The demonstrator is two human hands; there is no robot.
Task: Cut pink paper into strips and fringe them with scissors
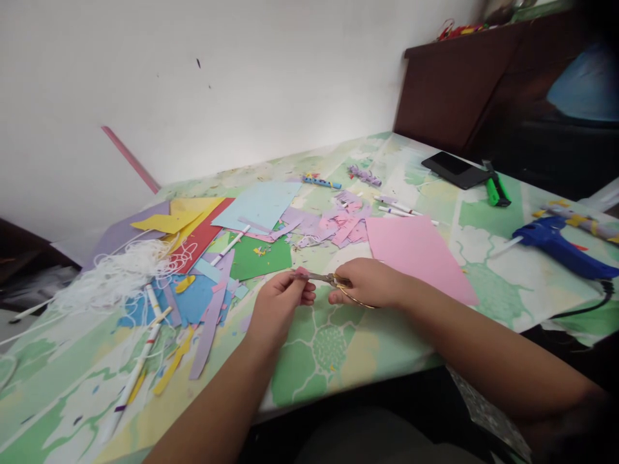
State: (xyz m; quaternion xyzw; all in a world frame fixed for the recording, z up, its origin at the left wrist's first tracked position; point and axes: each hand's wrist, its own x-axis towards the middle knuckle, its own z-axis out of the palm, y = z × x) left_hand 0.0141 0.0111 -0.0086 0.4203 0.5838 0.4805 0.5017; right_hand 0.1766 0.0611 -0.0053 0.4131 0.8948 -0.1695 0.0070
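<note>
The left hand point(280, 295) pinched a small pink scrap point(302, 271) — presumably to steady it against the scissors point(331, 278) that the right hand point(368, 283) gripped.

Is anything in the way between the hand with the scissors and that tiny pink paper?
No, nothing visible. The right hand holds the scissors, whose blades reach right up to the tiny pink paper in the left hand. The big pink sheet lies beyond the right hand, outside that gap.
</note>
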